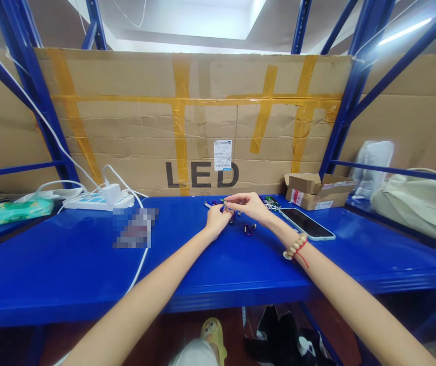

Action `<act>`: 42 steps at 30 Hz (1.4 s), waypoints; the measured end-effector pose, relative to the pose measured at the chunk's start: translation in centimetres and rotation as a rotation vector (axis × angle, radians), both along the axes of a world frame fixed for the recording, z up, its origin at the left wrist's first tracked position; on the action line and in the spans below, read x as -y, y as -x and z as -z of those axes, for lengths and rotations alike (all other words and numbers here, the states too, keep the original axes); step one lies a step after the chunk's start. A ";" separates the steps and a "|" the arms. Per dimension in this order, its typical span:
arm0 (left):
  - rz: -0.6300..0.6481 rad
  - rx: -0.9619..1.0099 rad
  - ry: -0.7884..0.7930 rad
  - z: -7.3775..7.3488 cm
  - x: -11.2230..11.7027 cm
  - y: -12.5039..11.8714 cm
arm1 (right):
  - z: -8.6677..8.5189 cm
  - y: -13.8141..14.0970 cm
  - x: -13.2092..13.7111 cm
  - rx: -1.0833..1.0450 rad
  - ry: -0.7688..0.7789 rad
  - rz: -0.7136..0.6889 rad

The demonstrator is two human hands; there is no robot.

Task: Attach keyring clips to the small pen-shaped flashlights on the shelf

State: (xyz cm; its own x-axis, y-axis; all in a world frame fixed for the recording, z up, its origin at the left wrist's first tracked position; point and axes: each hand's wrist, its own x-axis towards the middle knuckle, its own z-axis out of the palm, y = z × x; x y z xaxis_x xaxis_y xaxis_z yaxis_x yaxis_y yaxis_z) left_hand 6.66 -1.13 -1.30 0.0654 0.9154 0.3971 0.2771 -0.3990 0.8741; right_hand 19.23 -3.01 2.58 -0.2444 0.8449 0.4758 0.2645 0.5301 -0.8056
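Note:
My left hand is closed in a pinch near the back of the blue shelf. A small dark blue piece shows at its fingertips, too small to name. My right hand reaches in from the other side, with thumb and fingers pinched together at the same spot; what they grip is mostly hidden. Just below the right hand lies a purple carabiner beside small metal parts. Another small purple piece is partly covered by the fingers. A slim blue and white item lies behind the left hand.
To the right are a phone, a small open cardboard box and a pale bag. A white power strip with cables and a green tissue pack are left. A large cardboard panel stands behind.

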 end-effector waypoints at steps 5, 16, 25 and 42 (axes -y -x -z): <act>-0.058 -0.053 0.035 -0.1 0.1 0.2 | -0.1 -0.1 0.0 0.181 -0.161 0.071; -0.150 -0.102 0.072 0.0 -0.1 0.4 | 0.0 0.2 0.2 0.454 -0.414 0.052; -0.269 0.054 0.063 -0.7 -0.5 1.3 | 0.9 0.0 -0.3 0.496 -0.357 0.164; -0.200 0.170 0.065 -0.9 0.4 0.7 | 1.7 0.4 -0.4 0.937 -0.306 0.245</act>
State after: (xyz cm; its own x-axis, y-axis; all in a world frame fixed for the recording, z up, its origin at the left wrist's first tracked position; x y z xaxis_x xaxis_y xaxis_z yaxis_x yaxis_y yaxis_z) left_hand 5.98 -1.49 -0.38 -0.1819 0.9275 0.3265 0.1916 -0.2922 0.9370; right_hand 18.86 -2.63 0.87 -0.4661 0.7962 0.3859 0.8492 0.5250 -0.0574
